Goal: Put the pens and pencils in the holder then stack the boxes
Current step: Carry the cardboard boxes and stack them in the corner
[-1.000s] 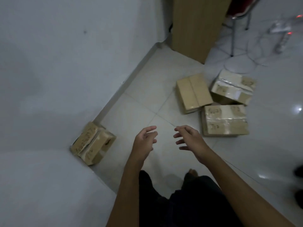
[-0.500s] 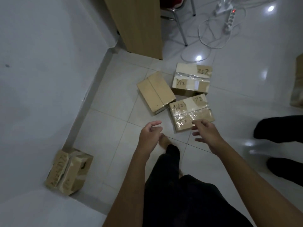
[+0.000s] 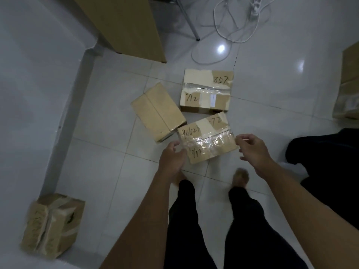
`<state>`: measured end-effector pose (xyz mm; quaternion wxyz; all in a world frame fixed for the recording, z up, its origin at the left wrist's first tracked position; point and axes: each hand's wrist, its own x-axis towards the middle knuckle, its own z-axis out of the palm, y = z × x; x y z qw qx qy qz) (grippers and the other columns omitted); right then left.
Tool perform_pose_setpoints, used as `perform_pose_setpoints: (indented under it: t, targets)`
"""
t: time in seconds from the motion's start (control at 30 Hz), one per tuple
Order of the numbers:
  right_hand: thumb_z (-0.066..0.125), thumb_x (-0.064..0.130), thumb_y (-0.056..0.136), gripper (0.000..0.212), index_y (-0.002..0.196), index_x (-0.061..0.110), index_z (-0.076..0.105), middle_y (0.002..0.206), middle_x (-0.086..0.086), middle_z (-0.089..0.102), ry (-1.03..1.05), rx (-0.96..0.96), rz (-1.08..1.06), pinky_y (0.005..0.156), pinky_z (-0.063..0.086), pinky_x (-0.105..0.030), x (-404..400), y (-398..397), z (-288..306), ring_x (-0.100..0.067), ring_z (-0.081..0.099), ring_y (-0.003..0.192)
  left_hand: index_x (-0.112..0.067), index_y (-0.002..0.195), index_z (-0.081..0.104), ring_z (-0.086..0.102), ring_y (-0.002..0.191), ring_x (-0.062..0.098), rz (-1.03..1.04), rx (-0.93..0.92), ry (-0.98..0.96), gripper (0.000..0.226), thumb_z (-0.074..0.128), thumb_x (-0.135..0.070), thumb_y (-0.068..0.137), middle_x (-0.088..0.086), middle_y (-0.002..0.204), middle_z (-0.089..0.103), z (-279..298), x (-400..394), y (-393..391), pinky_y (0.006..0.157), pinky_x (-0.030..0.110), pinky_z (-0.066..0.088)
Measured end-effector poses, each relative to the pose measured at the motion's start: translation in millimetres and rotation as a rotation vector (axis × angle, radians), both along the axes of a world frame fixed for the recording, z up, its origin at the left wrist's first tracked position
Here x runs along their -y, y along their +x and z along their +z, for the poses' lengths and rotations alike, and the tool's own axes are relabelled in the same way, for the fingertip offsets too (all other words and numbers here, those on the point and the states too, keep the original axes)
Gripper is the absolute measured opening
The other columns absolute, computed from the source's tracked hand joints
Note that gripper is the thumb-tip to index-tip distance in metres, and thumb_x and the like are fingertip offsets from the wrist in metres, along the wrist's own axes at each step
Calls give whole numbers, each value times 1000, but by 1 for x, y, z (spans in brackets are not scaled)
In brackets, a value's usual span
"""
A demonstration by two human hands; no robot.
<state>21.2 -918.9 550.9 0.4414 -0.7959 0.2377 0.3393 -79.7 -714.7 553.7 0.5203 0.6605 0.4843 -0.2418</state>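
Three cardboard boxes clustered on white floor tiles: taped box point(image 3: 206, 139) nearest, plain box point(image 3: 158, 111) to its left, marked box point(image 3: 206, 91) just beyond. Left hand point(image 3: 172, 159) at near-left corner of taped box, fingers spread, gripping nothing. Right hand point(image 3: 253, 150) at its right edge, fingers likewise spread; contact unclear. Fourth box point(image 3: 52, 224) near left, by wall. No pens, pencils or holder visible.
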Motion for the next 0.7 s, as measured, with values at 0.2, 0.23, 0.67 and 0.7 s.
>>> perform_pose_setpoints:
  t: [0.2,0.23,0.67,0.7]
  targets:
    - [63,31,87,21,106,23,67,102,-2,68,-24,5,142,74,53,-30,24,50,-109,-15,59,84,-27,143,47,49,131,25,-60,-78,46,49,57,-31,95,8,148,46,-102,20,22,104,39,45]
    - [63,31,88,23,109,23,65,104,-2,66,-26,0,175,69,49,-23,29,55,-131,-16,59,89,-27,143,48,49,130,24,-56,-85,43,48,57,-31,96,7,147,47,-123,24,24,101,36,46]
    - [70,48,81,86,150,20,26,157,-6,29,-164,34,415,114,32,-48,53,103,-389,-28,30,142,-41,156,5,23,145,41,92,-274,295,91,62,-57,88,4,166,2,-382,77,50,111,58,25]
    - [69,51,80,90,151,21,24,157,-5,27,-162,16,421,114,32,-49,53,104,-396,-28,30,143,-40,156,2,23,145,41,155,-292,295,99,66,-59,84,6,165,4,-389,76,53,111,59,23]
